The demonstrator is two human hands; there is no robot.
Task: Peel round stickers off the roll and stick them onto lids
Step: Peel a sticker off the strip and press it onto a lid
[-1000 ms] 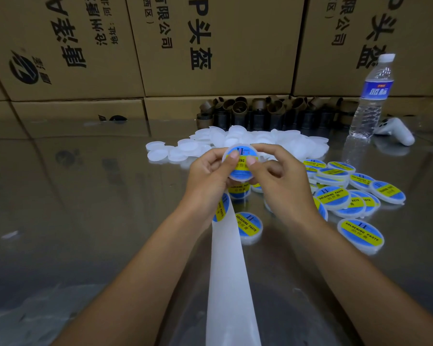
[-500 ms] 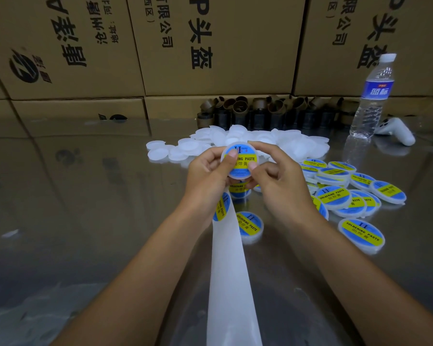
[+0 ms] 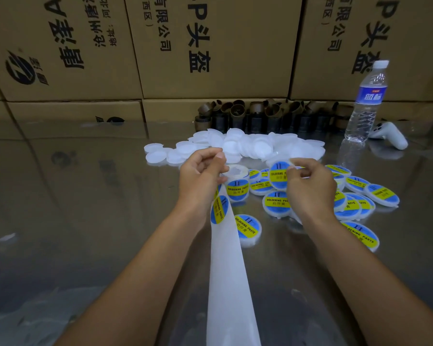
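At frame centre, left hand is gripping the liner strip; right hand, slightly apart, is pinching the rim of a stickered lid.

Two bare forearms come in from the near edge, the left forearm from the near left and the right forearm from the near right, uncovered along all their visible length. The left hand and right hand are bare too. The left thumbnail is short, pale and rounded.
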